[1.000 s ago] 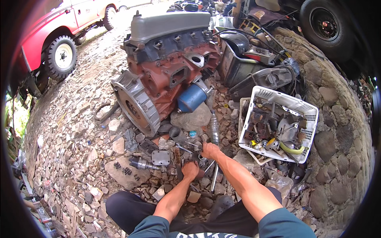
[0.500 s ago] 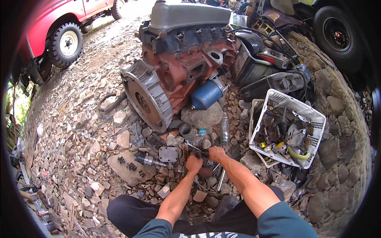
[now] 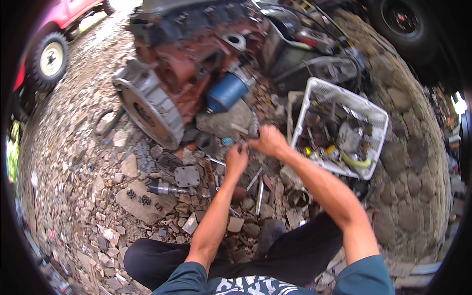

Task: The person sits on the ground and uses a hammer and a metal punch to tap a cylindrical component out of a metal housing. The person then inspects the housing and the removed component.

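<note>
The left hand (image 3: pixel 237 158) and the right hand (image 3: pixel 270 141) meet with fingers curled close together; blur hides whether either grasps anything. Just beyond the right hand's fingers, partly covered by them, is a clear bottle (image 3: pixel 254 128). A shiny wrench (image 3: pixel 215 161) lies just left of the left hand, and a metal bar (image 3: pixel 259 198) lies nearer the person, below both hands. Further left of the left hand are a square metal plate (image 3: pixel 187 176) and a flat stone (image 3: pixel 156 209) carrying dark bolts (image 3: pixel 145 200). Beyond the left hand stands a reddish engine (image 3: pixel 179 73) with a blue filter (image 3: pixel 227 92). A white crate (image 3: pixel 301 110) of parts sits right of the right hand.
</note>
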A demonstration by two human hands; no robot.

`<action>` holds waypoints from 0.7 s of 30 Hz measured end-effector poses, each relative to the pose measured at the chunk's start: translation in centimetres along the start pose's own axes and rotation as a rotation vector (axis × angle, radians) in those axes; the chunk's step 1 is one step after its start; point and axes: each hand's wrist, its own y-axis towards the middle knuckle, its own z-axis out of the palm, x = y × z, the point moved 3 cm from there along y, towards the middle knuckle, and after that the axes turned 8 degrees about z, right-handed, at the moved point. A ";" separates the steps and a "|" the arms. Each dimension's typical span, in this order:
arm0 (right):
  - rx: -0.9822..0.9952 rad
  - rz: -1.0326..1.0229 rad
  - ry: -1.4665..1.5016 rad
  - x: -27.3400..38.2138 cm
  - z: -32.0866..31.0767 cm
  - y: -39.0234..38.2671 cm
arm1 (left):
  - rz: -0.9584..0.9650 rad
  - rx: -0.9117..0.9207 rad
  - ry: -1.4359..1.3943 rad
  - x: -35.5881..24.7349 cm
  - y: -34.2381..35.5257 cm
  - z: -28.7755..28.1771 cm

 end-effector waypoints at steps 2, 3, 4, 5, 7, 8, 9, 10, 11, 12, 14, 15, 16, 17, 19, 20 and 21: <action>0.110 0.136 0.121 -1.1 -5.2 -0.8 | -0.105 0.204 -0.348 -6.4 0.3 0.0; 0.061 0.137 0.206 -0.9 -7.7 -1.9 | -0.111 0.232 -0.445 -8.4 0.2 -0.6; 0.000 0.130 0.283 -0.9 -10.2 -2.8 | -0.108 0.257 -0.548 -10.6 0.5 -0.8; -0.014 0.156 0.462 -1.0 -12.0 -4.0 | -0.103 0.289 -0.557 -12.4 0.5 -1.0; -0.105 0.126 0.510 -1.2 -15.4 -5.8 | -0.102 0.353 -0.579 -15.4 -0.2 -0.8; -0.145 0.118 0.539 -1.4 -16.4 -6.6 | -0.076 0.378 -0.565 -16.9 -0.8 -0.9; -0.187 0.084 0.541 -1.7 -17.1 -6.9 | -0.049 0.400 -0.551 -18.4 -1.4 -0.9; -0.207 0.080 0.556 -1.6 -18.2 -7.3 | -0.015 0.423 -0.539 -19.8 -1.8 -0.9; -0.219 0.061 0.582 -1.2 -19.0 -7.7 | 0.020 0.396 -0.554 -20.6 -2.3 -1.3; -0.228 0.041 0.608 -1.0 -19.2 -7.8 | 0.058 0.375 -0.554 -21.2 -2.3 -1.6; -0.264 0.002 0.701 -1.5 -19.2 -8.4 | 0.126 0.346 -0.574 -22.3 -2.8 -1.5; -0.282 -0.020 0.721 -1.5 -19.5 -8.8 | 0.140 0.328 -0.539 -23.0 -3.0 -1.5; -0.302 -0.038 0.736 -1.5 -19.8 -9.1 | 0.153 0.315 -0.508 -23.7 -3.2 -1.6; -0.330 -0.069 0.726 -1.7 -19.9 -9.4 | 0.165 0.301 -0.476 -24.3 -3.4 -1.6; -0.388 -0.135 0.711 -1.9 -20.0 -9.8 | 0.210 0.273 -0.445 -25.2 -3.6 -1.7; -0.392 -0.144 0.716 -2.0 -20.1 -10.0 | 0.233 0.259 -0.427 -25.5 -3.7 -1.8; -0.397 -0.152 0.721 -2.0 -20.3 -10.3 | 0.254 0.258 -0.406 -25.7 -3.9 -1.8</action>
